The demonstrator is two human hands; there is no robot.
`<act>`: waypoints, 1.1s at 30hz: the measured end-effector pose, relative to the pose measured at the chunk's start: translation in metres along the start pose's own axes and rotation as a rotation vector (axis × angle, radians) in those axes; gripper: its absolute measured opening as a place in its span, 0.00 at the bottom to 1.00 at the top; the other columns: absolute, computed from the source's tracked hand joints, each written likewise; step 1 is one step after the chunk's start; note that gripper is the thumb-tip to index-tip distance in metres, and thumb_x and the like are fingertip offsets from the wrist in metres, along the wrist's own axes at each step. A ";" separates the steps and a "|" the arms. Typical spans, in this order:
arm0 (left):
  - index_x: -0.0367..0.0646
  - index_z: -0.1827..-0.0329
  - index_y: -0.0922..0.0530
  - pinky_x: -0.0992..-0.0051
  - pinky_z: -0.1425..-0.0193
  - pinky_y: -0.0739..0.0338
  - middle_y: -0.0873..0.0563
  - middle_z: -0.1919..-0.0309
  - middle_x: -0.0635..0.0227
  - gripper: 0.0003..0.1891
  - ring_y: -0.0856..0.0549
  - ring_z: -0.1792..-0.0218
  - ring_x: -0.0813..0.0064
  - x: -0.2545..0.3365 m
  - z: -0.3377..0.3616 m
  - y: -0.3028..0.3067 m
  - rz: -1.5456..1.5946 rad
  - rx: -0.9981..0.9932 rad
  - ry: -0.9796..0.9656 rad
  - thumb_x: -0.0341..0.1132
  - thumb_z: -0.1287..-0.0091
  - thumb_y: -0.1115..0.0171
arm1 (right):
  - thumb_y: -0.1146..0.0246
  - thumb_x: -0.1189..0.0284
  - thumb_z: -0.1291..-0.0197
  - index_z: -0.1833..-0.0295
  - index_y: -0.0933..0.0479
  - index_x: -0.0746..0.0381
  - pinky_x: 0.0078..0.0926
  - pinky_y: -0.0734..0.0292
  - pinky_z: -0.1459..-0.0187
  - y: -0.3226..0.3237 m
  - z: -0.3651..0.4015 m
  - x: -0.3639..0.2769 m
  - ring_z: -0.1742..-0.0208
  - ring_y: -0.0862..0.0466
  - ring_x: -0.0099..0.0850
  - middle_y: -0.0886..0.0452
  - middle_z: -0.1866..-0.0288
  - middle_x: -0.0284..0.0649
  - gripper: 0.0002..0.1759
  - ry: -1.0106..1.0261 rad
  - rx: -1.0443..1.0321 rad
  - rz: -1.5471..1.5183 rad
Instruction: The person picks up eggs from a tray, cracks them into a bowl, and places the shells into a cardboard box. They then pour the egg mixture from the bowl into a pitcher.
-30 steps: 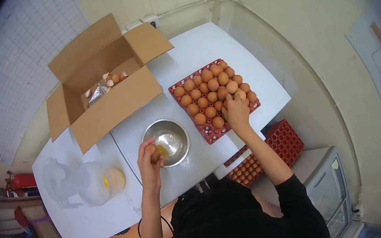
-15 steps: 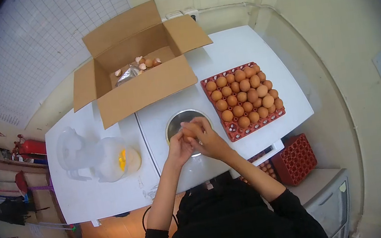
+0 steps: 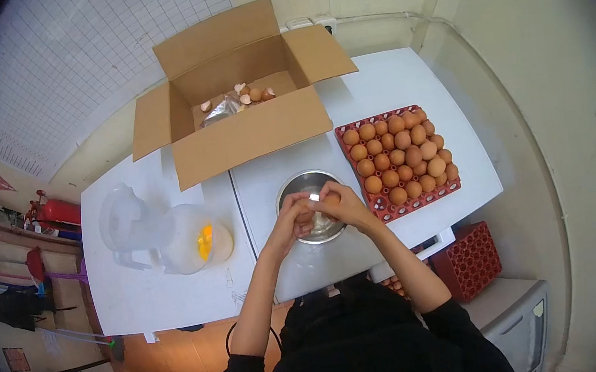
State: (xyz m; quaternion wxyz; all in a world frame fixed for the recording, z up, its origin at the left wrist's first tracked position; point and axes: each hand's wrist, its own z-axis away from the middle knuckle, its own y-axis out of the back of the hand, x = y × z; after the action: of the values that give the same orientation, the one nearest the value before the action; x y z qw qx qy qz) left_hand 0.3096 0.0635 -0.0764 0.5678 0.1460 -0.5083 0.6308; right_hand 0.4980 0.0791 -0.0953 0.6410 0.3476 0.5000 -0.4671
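Over a round metal bowl point(image 3: 316, 238), both hands are curled around a cracked brown egg point(image 3: 331, 199), parted into shell pieces, with a bright white spot between them. My left hand point(image 3: 288, 226) is closed on one side of the shell. On the other side, my right hand point(image 3: 352, 209) grips the other part with its fingertips. The fingers partly hide the shell and the bowl's inside. Right of the bowl sits a red egg tray point(image 3: 410, 206) filled with brown eggs, with some bare cups at its front left corner.
An open cardboard box point(image 3: 254, 135) holding broken eggshells point(image 3: 254, 94) stands behind the bowl. To the left, a translucent plastic jug point(image 3: 177, 239) with yellow yolk point(image 3: 205, 242) rests on the white top point(image 3: 170, 301). Stacked red trays point(image 3: 466, 262) stand lower right.
The egg, held together between both hands before, now shows its shell parted, and the hands have drawn slightly apart. The whole view has shifted, so the surroundings appear further right.
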 end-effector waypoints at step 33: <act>0.37 0.44 0.37 0.63 0.35 0.28 0.22 0.44 0.44 0.15 0.20 0.40 0.50 -0.012 -0.024 0.003 -0.882 0.135 -0.615 0.21 0.32 0.51 | 0.29 0.67 0.53 0.54 0.16 0.57 0.35 0.18 0.59 0.010 -0.013 -0.014 0.63 0.13 0.43 0.14 0.66 0.44 0.18 0.632 0.211 0.516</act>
State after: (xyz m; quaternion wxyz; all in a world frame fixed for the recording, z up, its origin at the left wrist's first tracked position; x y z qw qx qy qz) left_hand 0.3197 0.0762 -0.0976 0.5931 0.5597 -0.4996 0.2920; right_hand 0.5019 0.0979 -0.0850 0.5129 0.6513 0.5182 -0.2101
